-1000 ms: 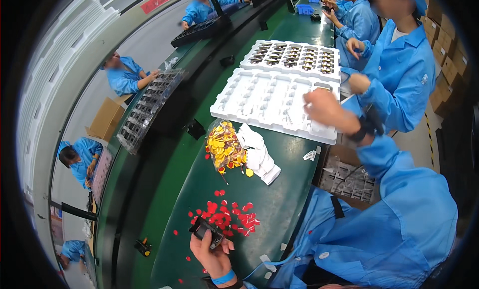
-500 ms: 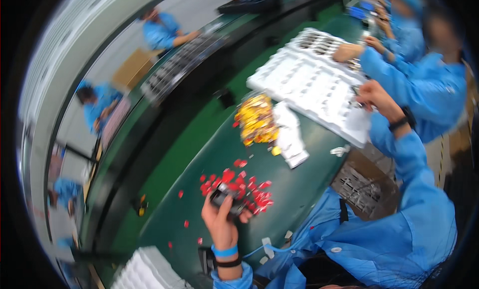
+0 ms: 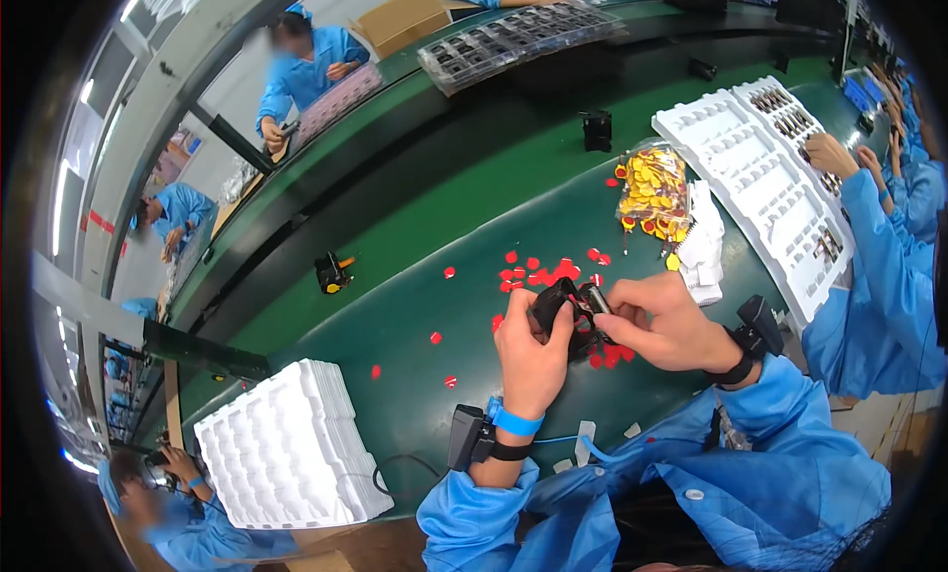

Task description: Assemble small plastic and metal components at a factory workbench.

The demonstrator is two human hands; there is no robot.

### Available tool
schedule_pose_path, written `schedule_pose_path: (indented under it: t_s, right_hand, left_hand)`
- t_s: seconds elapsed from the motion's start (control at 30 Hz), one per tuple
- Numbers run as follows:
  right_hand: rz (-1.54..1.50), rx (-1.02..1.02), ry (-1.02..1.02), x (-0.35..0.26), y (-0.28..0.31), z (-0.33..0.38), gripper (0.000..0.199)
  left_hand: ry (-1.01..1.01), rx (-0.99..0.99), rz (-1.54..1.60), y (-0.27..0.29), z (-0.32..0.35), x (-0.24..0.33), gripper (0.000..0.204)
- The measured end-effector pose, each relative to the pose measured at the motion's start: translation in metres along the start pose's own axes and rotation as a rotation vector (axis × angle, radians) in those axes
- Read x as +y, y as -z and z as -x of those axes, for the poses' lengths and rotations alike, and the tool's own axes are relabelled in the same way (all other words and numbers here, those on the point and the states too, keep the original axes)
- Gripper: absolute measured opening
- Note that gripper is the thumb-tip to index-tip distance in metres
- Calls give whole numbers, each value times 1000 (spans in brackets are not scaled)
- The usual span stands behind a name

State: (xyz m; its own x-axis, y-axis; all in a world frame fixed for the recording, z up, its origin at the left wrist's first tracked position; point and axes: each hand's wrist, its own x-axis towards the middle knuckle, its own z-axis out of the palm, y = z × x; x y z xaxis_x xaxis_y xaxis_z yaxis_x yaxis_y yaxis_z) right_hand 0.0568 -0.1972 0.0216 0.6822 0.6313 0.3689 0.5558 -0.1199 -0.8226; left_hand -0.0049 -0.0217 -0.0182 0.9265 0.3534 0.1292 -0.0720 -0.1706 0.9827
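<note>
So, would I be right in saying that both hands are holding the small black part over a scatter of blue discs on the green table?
Not quite: the discs are red, not blue, as the head view shows. Both the left hand and right hand do hold the small black part over them on the green table.

One head-worn fisheye view here, looking steeply down and forward from above the person's own chest, with both blue-sleeved forearms rising from the lower edge so that the left hand (image 3: 533, 350) and right hand (image 3: 664, 322) sit close under the lens, just right of centre. It faces out across the green workbench (image 3: 415, 236), whose straight edges bow toward the dark round rim, and the far side of the bench and the people beyond it shrink away at the top and left. A second view is lacking, so no overlap can be told.
</note>
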Motion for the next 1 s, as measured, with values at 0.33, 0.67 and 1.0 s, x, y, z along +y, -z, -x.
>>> schedule_pose_path:
  t_s: [0.33, 0.67, 1.0]
  right_hand:
    - [-18, -78, 92, 26, -13, -27, 22]
    - [-127, -53, 28, 41, -24, -21, 21]
    - [-50, -70, -20, 28, -16, -32, 27]
  left_hand:
    - [-73, 104, 20, 4, 2, 3, 23]
    - [-83, 68, -34, 0, 4, 4, 21]
    - [-372, 34, -144, 7, 6, 4, 22]
